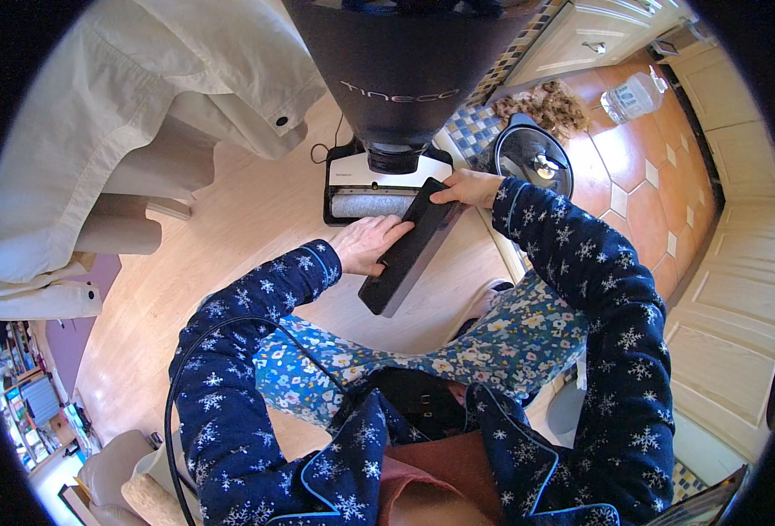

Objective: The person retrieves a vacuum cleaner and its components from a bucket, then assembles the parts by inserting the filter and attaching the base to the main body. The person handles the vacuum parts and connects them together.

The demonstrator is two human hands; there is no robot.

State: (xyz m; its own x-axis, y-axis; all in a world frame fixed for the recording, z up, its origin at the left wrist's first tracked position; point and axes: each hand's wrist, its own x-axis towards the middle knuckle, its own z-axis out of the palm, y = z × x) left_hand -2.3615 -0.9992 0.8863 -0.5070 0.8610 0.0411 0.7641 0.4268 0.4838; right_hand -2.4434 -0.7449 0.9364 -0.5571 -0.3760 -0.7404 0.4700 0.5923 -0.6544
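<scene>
Both my hands hold a long black plastic cover, slanted in front of me. My left hand grips its left side near the middle, and my right hand grips its upper end. Just beyond stands a Tineco floor washer, with its white and black floor head on the wooden floor. A grey brush roller shows in the head's front opening. The cover's upper end overlaps the head's right part in view; whether they touch, I cannot tell.
Right of the floor head is a round black pot with a glass lid. Beyond it lie a brown shaggy heap and a clear plastic bottle on terracotta tiles. A beige coat hangs at the left, and cream cupboards line the right.
</scene>
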